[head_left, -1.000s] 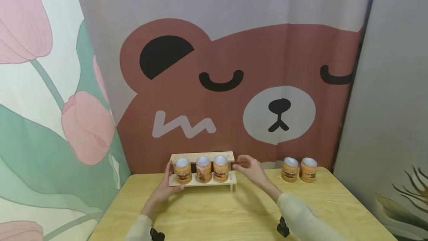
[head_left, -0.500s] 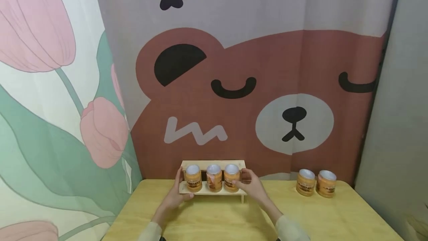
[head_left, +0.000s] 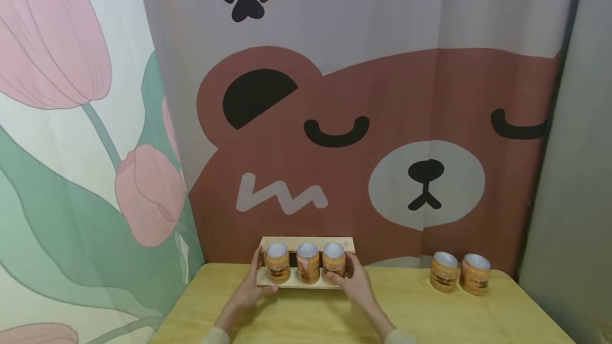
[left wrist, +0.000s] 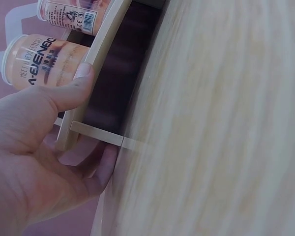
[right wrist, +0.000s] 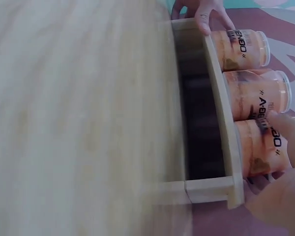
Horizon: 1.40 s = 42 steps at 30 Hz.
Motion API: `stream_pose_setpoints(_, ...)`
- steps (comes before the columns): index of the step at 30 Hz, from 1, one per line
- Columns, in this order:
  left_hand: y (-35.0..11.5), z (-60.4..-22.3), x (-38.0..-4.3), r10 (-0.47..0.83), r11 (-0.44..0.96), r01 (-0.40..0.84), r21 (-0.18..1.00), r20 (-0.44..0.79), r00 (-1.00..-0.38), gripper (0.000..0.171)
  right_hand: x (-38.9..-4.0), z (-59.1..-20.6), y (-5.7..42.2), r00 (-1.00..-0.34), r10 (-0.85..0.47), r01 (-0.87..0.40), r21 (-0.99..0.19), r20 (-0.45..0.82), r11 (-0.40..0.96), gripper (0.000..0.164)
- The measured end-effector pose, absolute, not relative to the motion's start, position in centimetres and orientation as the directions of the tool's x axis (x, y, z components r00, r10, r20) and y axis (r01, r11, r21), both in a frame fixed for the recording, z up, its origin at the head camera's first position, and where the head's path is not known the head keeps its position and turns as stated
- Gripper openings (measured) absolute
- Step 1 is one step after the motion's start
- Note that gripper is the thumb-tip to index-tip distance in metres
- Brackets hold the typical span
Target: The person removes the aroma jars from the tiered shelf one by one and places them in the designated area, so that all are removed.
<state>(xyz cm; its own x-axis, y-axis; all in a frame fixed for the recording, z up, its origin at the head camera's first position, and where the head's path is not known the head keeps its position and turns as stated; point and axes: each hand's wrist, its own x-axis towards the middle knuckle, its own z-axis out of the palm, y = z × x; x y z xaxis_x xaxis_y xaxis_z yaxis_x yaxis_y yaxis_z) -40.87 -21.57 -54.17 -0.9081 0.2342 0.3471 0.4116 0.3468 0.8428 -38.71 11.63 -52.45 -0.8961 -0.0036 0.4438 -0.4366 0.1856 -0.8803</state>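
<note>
A small two-tier wooden rack (head_left: 308, 240) stands at the back of the table, with three orange cans with pale tops on its lower tier: a left can (head_left: 277, 265), a middle can (head_left: 308, 267) and a right can (head_left: 333, 260). My left hand (head_left: 246, 292) grips the rack's left end. In the left wrist view its thumb (left wrist: 76, 91) lies on the front edge of the shelf, fingers behind. My right hand (head_left: 359, 286) holds the right can, thumb across its front and fingers at its far side, partly hidden. In the right wrist view that can (right wrist: 260, 147) sits beside the middle one.
Two more orange cans, one (head_left: 444, 273) beside another (head_left: 475, 276), stand on the right part of the wooden table (head_left: 411, 312). Directly behind the table hangs a bear-printed curtain (head_left: 334, 174); a tulip-printed one (head_left: 52, 174) is at left.
My right hand has moved left from beside the rack and taken hold of the right can. The left hand stays on the rack. The head view has shifted, so everything sits lower and further right.
</note>
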Motion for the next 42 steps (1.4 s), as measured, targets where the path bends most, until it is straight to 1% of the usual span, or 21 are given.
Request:
stream_pose_setpoints(5, -21.2, -54.5, -40.4, 0.233, 0.331, 0.394, 0.857, 0.33, -0.915, 0.129, -38.2, -53.4, 11.6, -0.897, 0.074, -0.415, -0.886, 0.437, 0.205, 0.075)
stream_pose_setpoints(11, -20.9, -53.9, -40.5, 0.207, 0.293, 0.356, 0.887, 0.305, -0.93, 0.129, -38.3, -52.8, 11.7, -0.865, 0.114, -0.461, -0.864, 0.488, 0.202, 0.071)
stream_pose_setpoints(15, -20.4, -53.3, -40.8, 0.217, 0.313, 0.387, 0.867, 0.332, -0.918, 0.128, -38.3, -52.0, 12.0, -0.856, 0.129, -0.469, -0.858, 0.5, 0.211, 0.07)
stream_pose_setpoints(19, -19.8, -53.0, -41.0, 0.239, 0.327, 0.419, 0.847, 0.355, -0.904, 0.127, -38.1, -51.7, 12.6, -0.874, 0.146, -0.433, -0.88, 0.463, 0.198, 0.069)
stream_pose_setpoints(22, -19.7, -53.2, -41.2, 0.236, 0.324, 0.423, 0.846, 0.361, -0.902, 0.127, -38.0, -51.7, 12.8, -0.875, 0.14, -0.435, -0.88, 0.463, 0.192, 0.066)
stream_pose_setpoints(28, -20.4, -53.4, -41.0, 0.199, 0.347, 0.382, 0.856, 0.331, -0.922, 0.128, -38.0, -51.3, 12.3, -0.862, 0.116, -0.467, -0.862, 0.494, 0.197, 0.061)
stream_pose_setpoints(35, -20.9, -53.8, -40.7, 0.195, 0.364, 0.378, 0.851, 0.327, -0.925, 0.127, -37.3, -50.5, 12.1, -0.862, 0.132, -0.463, -0.866, 0.489, 0.189, 0.062)
stream_pose_setpoints(38, -21.1, -54.2, -40.6, 0.179, 0.382, 0.352, 0.854, 0.305, -0.935, 0.129, -36.9, -50.1, 12.2, -0.857, 0.131, -0.471, -0.861, 0.498, 0.191, 0.062)
stream_pose_setpoints(42, -21.1, -54.3, -40.6, 0.174, 0.379, 0.335, 0.863, 0.289, -0.941, 0.129, -36.7, -49.4, 12.6, -0.839, 0.155, -0.495, -0.85, 0.522, 0.182, 0.062)
